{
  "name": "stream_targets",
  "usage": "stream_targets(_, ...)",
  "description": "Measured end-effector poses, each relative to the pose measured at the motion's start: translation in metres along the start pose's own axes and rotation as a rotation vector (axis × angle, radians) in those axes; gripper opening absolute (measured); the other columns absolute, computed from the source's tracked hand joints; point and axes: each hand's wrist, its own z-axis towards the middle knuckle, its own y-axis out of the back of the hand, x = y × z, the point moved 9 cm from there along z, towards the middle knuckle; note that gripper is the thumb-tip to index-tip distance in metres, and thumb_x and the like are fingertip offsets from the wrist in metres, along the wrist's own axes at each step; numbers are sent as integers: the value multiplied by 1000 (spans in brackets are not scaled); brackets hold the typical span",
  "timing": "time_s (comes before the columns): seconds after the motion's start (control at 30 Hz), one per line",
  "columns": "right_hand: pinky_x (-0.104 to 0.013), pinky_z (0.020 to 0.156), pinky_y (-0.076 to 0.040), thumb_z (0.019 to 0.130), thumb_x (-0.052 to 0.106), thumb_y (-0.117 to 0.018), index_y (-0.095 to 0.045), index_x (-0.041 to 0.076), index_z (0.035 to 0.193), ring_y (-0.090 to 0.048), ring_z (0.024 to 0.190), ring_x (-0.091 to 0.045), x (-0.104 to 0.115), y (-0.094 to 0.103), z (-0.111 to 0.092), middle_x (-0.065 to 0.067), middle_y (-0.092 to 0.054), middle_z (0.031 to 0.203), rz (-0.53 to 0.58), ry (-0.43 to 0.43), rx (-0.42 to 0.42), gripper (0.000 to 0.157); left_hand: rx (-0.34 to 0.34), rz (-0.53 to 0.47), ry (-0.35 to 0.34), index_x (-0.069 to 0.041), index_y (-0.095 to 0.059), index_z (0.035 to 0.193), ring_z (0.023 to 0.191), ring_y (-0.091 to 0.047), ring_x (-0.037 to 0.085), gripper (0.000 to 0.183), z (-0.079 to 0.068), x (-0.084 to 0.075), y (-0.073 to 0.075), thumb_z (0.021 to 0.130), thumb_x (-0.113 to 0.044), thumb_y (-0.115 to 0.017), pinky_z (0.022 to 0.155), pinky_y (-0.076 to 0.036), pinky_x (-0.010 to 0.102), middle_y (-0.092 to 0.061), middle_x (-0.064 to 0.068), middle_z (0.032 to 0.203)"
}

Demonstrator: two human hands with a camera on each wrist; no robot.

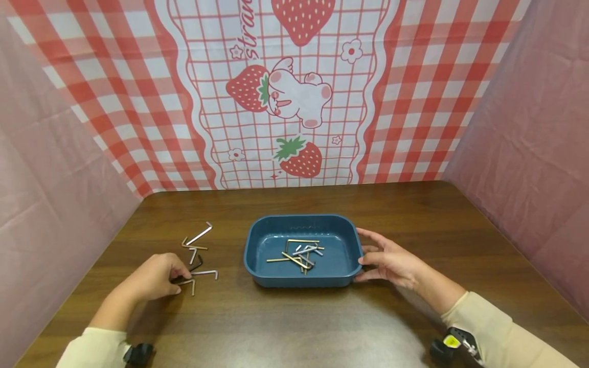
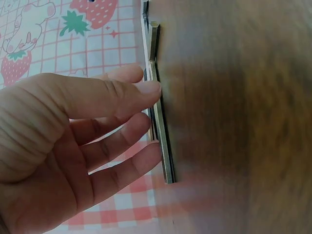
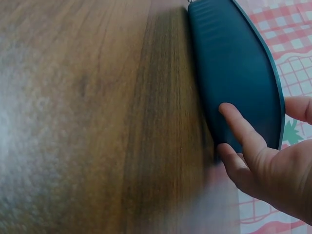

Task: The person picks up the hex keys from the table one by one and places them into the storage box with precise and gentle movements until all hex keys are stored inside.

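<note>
At the left of the table my left hand [image 1: 158, 276] reaches down among loose hex keys. In the left wrist view my thumb and curled fingers lie on either side of a brass-coloured hex key [image 2: 165, 151], pinching its long arm. A black hex key [image 1: 198, 264] and silver hex keys [image 1: 204, 272] lie right by the fingertips. My right hand [image 1: 391, 263] rests against the right end of a blue tray [image 1: 338, 281], its fingers spread and fairly straight on the outer wall and rim. Several brass and silver hex keys [image 1: 299, 259] lie crossed inside the tray.
Farther back on the left lie a silver hex key [image 1: 199, 236] and a brass one [image 1: 197, 248]. A checked strawberry cloth [image 1: 414, 102] hangs behind the wooden table [image 1: 294, 327]. Pink cloth [image 1: 529, 153] hangs on both sides.
</note>
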Motion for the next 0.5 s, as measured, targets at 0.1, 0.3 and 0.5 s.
stream_targets(0.1,-63,85,-49,86,-10,-54,-4,6,155,-60,101,-41,0,-1,0,-42,-20,143,-5,2,4,87,20,-15,-27,-13,-74,80,67,-56,9,29,1,-2,-3,59,7,-81,59,-50,25,-62,-8,74)
stream_targets(0.3,-62,85,-49,85,-9,-55,-4,5,155,-60,101,-41,1,0,1,-41,-21,143,-17,-4,-3,88,10,-38,-104,-13,-74,78,61,-50,1,29,4,-12,-7,61,11,-68,53,-45,22,-57,-14,66)
stream_targets(0.5,-62,85,-49,85,-9,-56,-3,6,155,-61,101,-41,1,1,1,-40,-20,144,-16,-11,-10,89,34,-11,-100,-13,-73,83,60,-45,-1,37,9,-16,-11,61,13,-60,51,-41,21,-53,-14,67)
